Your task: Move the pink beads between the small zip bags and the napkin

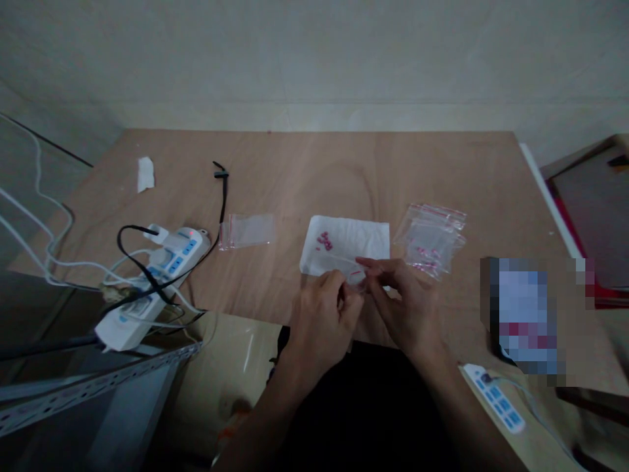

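My left hand (322, 308) and my right hand (405, 298) meet at the front edge of a white sheet (363, 233) on the table. Pinched between their fingertips is a small clear zip bag (354, 275) with a red line, mostly hidden by the fingers. Both hands have their fingers closed on it. Several tiny red pieces (324, 241) lie in a loose cluster on the left half of the sheet. Right of the sheet is a pile of clear zip bags (432, 236), with small red pieces showing inside. Flat zip bags (250, 231) rest to the left.
A white power strip (181, 255) with plugs and tangled cables occupies the table's left side. A black cable (223, 196) runs behind it. A white scrap (145, 174) lies farther back. At right are a blurred-out object (523, 308) and another power strip (496, 400) below the edge.
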Action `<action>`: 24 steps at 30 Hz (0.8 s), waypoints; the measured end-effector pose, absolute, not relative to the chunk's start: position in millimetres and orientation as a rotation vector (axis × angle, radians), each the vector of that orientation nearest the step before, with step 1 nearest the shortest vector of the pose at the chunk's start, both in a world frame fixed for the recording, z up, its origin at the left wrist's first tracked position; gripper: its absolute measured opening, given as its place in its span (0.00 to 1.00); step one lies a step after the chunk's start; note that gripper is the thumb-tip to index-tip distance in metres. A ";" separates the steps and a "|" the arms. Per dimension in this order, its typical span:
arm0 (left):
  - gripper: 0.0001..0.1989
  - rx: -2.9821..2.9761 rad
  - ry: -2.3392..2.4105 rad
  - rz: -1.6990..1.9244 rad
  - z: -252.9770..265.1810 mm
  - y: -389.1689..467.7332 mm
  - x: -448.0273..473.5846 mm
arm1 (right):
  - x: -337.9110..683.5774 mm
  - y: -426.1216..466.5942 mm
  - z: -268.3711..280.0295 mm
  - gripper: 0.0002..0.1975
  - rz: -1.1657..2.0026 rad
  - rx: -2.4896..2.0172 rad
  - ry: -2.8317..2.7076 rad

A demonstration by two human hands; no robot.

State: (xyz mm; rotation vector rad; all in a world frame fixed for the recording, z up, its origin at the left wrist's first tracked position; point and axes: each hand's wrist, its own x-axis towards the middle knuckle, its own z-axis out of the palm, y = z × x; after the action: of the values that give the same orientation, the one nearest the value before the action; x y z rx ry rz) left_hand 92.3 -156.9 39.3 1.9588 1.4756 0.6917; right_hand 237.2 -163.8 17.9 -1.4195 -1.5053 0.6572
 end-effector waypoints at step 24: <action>0.13 2.103 1.568 0.908 12.6 -144.0 26.2 | 216.7 -72.9 -25.7 0.10 0.574 -1.573 -2.043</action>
State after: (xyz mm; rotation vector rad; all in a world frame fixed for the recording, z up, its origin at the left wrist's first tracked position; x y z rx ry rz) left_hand 26.2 -144.0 12.6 2.1034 1.5681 0.9080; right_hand 216.7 -72.9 -25.7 -1.5733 -2.0429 0.5741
